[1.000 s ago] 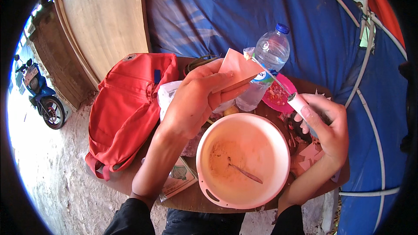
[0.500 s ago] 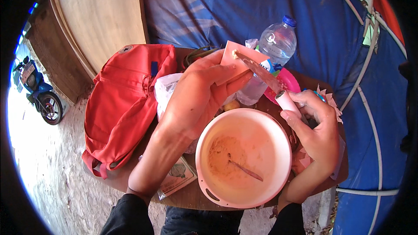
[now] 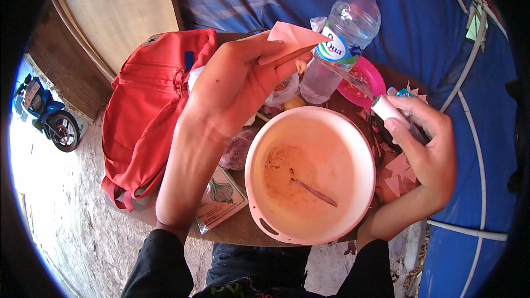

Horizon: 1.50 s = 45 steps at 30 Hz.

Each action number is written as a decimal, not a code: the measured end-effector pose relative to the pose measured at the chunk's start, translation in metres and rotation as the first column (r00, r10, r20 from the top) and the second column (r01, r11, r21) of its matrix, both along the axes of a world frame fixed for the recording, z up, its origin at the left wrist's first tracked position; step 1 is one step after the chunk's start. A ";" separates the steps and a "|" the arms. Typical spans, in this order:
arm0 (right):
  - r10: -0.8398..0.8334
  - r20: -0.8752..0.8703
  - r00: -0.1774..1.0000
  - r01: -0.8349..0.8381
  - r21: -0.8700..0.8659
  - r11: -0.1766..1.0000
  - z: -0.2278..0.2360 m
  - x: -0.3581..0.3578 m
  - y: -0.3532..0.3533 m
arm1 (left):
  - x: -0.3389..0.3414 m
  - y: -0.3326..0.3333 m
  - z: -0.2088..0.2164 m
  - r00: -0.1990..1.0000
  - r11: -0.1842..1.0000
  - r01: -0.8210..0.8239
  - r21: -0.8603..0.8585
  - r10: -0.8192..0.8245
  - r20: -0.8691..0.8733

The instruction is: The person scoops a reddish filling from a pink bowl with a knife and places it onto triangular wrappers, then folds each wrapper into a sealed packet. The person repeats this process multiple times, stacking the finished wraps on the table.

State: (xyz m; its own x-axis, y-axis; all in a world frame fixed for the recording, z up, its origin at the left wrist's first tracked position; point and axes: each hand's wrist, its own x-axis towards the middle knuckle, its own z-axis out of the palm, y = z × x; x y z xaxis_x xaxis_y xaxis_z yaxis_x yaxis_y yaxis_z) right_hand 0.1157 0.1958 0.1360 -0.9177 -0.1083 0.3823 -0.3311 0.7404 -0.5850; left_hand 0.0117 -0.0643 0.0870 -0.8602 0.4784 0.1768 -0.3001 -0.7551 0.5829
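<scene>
My left hand [image 3: 243, 77] is raised over the far left of the bowl, pinching a thin square sheet of dough [image 3: 292, 37], like a wonton wrapper, between thumb and fingers. The sheet is bent into a fold. A small pale dab [image 3: 301, 66] shows by my left fingertips; whether it sits on a finger or on the blade I cannot tell. My right hand [image 3: 428, 138] is closed around the white handle of a knife [image 3: 389, 111]. Its blurred blade points left toward my left fingers. Below both hands stands a white bowl [image 3: 309, 232] with paste smeared inside and a spoon [image 3: 314, 192].
Behind the bowl stand a large water bottle [image 3: 353, 19] and a pink plate [image 3: 375, 77] with chopped bits. Cut sheet pieces [image 3: 400, 174] lie at right. A red backpack [image 3: 149, 116], a dark bundle in plastic [image 3: 238, 149] and a flat packet [image 3: 223, 204] are at left.
The knife has drawn back from the sheet, down and to the right. The sheet, flatter before with a dab on it, is now folded. My view has shifted slightly.
</scene>
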 end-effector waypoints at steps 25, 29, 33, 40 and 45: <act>0.250 0.638 0.728 -0.310 -0.018 0.951 -0.071 -0.010 0.016 | -0.020 0.037 -0.045 0.995 0.997 0.036 0.071 -0.042 0.087; 0.180 0.675 0.715 -0.285 0.048 0.957 -0.069 -0.006 0.020 | -0.021 0.030 -0.043 0.995 0.999 0.029 0.013 -0.030 0.095; 0.205 0.756 0.621 -0.268 -0.041 0.963 -0.063 -0.004 0.026 | -0.024 0.028 -0.041 0.981 0.999 -0.048 -0.016 0.050 0.189; 0.179 0.849 0.496 -0.134 -0.129 0.983 -0.073 -0.005 0.018 | -0.030 0.029 -0.047 0.982 0.995 -0.091 0.039 0.084 0.166; 0.193 0.830 0.524 0.032 -0.246 0.969 -0.092 -0.001 0.008 | -0.032 0.026 -0.053 0.962 0.961 0.194 0.197 -0.226 0.155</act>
